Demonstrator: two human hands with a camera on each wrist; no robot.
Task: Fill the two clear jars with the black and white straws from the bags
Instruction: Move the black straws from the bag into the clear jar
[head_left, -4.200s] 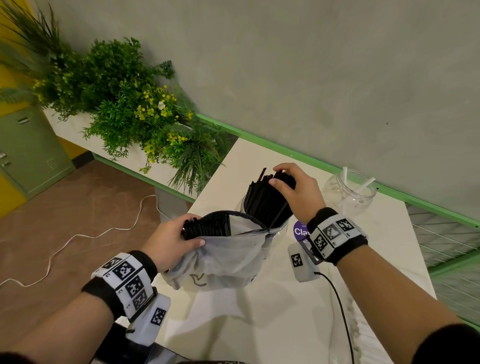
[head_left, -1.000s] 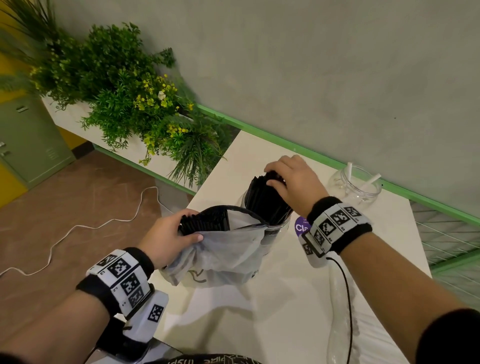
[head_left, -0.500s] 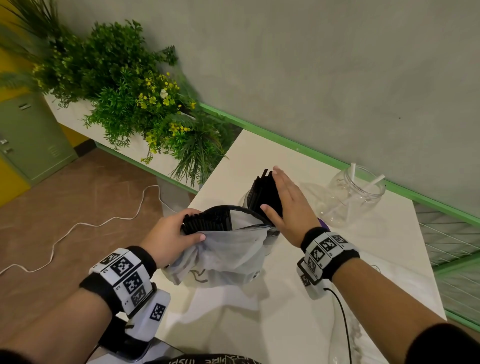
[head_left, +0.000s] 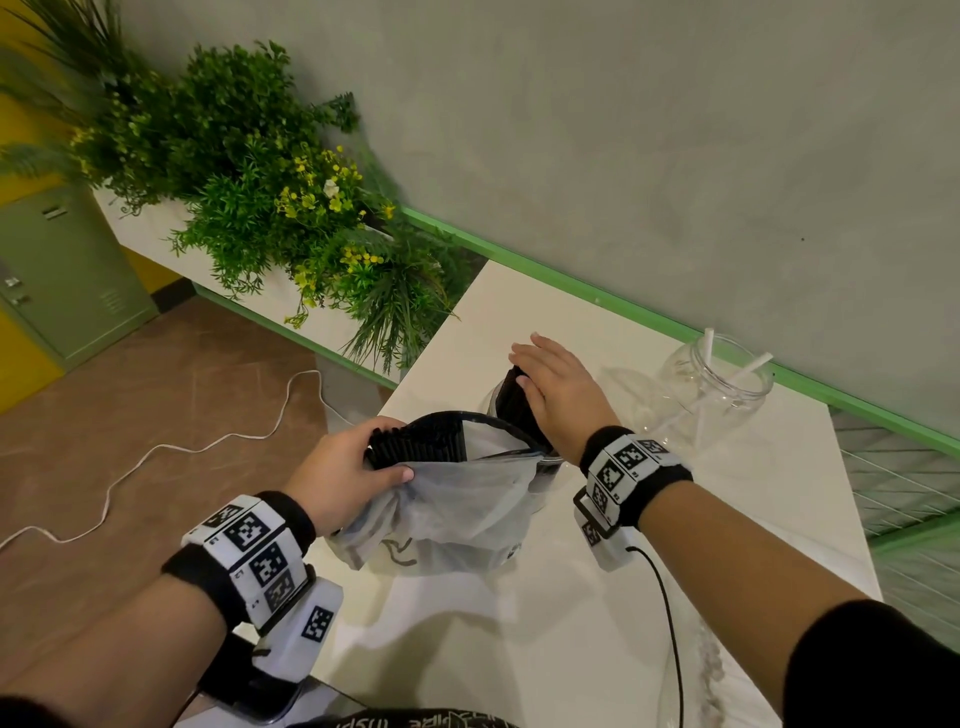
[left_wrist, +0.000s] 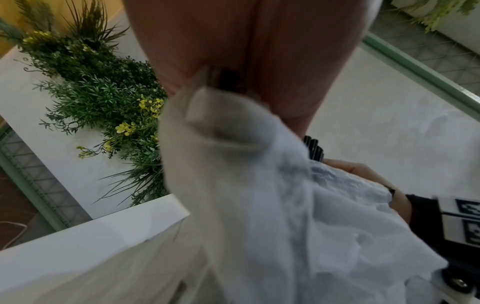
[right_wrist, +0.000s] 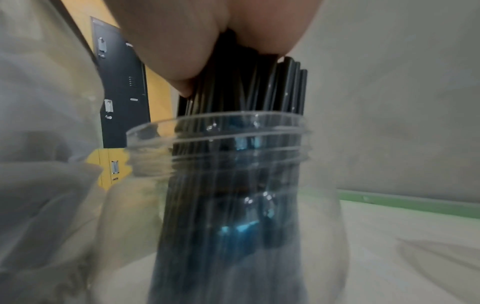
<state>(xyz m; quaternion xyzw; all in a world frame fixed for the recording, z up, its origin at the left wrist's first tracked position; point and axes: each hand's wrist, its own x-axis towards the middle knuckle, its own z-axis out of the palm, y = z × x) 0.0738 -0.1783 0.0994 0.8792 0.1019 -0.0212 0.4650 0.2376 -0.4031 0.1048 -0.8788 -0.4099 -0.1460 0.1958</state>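
A: Right hand (head_left: 558, 397) flat, fingers straight and together, palm resting on the tops of the black straws (right_wrist: 233, 144) standing in the near clear jar (right_wrist: 221, 205). Reads as tamping or levelling that bundle.

B: Left hand?

A: Left hand (head_left: 345, 475) has fingers and thumb curled round the mouth of the translucent bag (head_left: 457, 512), pinching plastic and a bunch of black straws inside it (head_left: 415, 447). Bag leans against the jar, on the white table (head_left: 519, 649).

B: Stage of the task?

A: Black jar looks well stocked, bag not empty. Second clear jar (head_left: 719, 395) stands well apart by the wall, with only a couple of white straws (head_left: 753, 366) in it. Next move likely calls for lifting another bunch from the bag, ends aligned, into the jar's narrow neck.

B: Gaps?

A: Jar base is hidden behind the bag in the head view. Left wrist view is mostly blurred plastic. No bag of white straws identified; a clear plastic shape at the bottom right is cut off.
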